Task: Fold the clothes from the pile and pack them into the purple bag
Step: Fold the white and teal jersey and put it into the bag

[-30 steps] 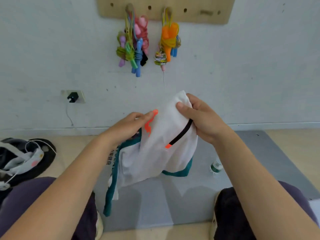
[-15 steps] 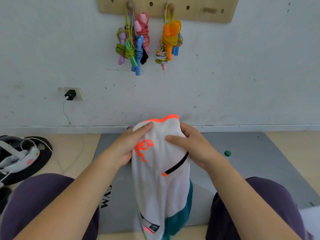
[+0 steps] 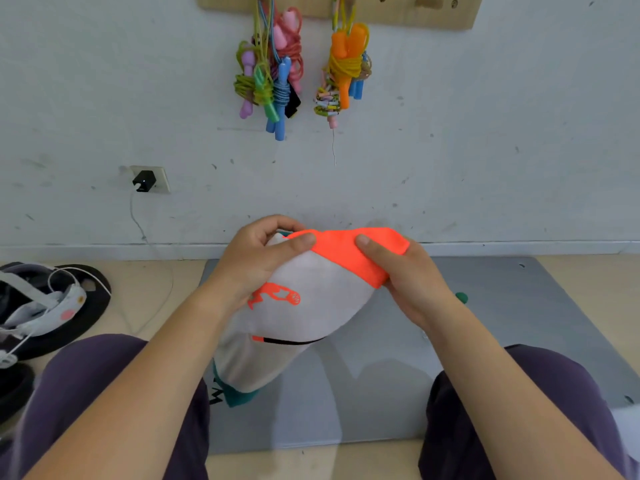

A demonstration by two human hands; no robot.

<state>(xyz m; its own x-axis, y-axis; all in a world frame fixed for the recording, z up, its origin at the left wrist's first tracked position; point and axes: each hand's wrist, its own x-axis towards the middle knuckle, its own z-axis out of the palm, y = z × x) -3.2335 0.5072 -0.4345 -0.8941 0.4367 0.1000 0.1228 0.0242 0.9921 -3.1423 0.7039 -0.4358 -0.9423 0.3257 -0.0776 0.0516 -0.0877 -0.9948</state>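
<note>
Looking down from the head camera, I am seeing a white wall [image 3: 450, 150] filling the upper half, with a grey mat [image 3: 519, 323] lying on the floor below it between the person's knees in purple trousers [image 3: 90, 382]. Hanging in the air above the mat is the task's garment, a pair of white shorts [image 3: 304, 327] with an orange waistband [image 3: 349, 251], a teal hem at the bottom and a black zip line with an orange end across the middle. I am reading an orange graphic logo on the white fabric, though I cannot make out what it depicts, and dark lettering near the lower left edge of the shorts is too cut off to read. The left hand [image 3: 256, 261] is curling around the left end of the waistband, thumb pressing on the front. The right hand [image 3: 405, 275] is pinching the right end of the waistband between thumb and fingers. Bundled skipping ropes [image 3: 273, 77] are hanging from a wooden pegboard [image 3: 433, 12] up on the wall, a black charger [image 3: 143, 181] is sitting in a wall socket, and a small green cap [image 3: 461, 297] is peeking out just beside the right wrist.
</note>
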